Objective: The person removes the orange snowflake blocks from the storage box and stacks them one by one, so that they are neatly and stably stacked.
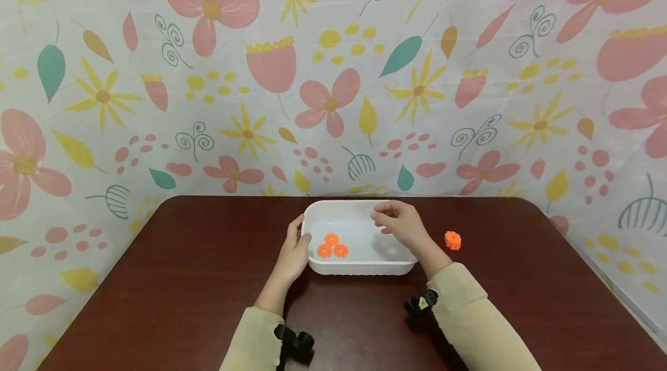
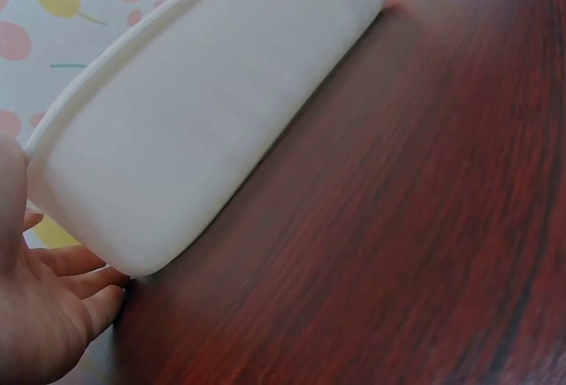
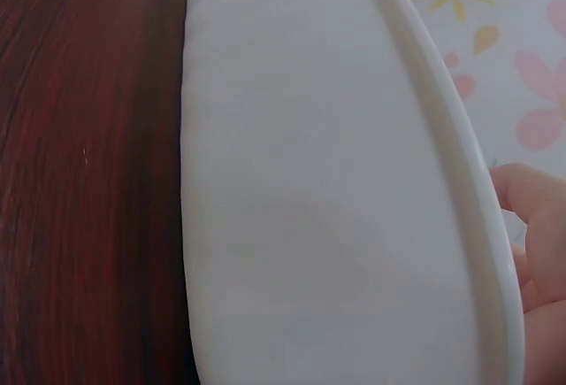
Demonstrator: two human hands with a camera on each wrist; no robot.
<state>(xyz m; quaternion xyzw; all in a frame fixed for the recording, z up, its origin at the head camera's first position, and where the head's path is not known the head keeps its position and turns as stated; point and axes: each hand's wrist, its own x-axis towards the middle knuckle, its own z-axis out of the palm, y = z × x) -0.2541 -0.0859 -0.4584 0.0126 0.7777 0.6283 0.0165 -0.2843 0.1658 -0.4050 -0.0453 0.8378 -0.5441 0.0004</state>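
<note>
A white rectangular plastic tub [image 1: 362, 268] stands on the table, and three orange flower-shaped pieces [image 1: 340, 251] lie together at the left of its floor. My left hand [image 1: 293, 252] holds the tub's left end, thumb at the rim and fingers around the outer wall; in the left wrist view those fingers [image 2: 80, 283] reach the tub's lower corner. Over the tub's right part hovers my right hand [image 1: 403, 225], its fingers loosely bent with nothing visible between them. The right wrist view shows that hand [image 3: 541, 243] just beyond the rim, partly hidden by the tub's wall.
A small stack of orange flower-shaped pieces [image 1: 453, 240] sits on the dark wooden table [image 1: 208, 278], right of the tub. Behind the table's far edge hangs a flower-print cloth [image 1: 333, 145].
</note>
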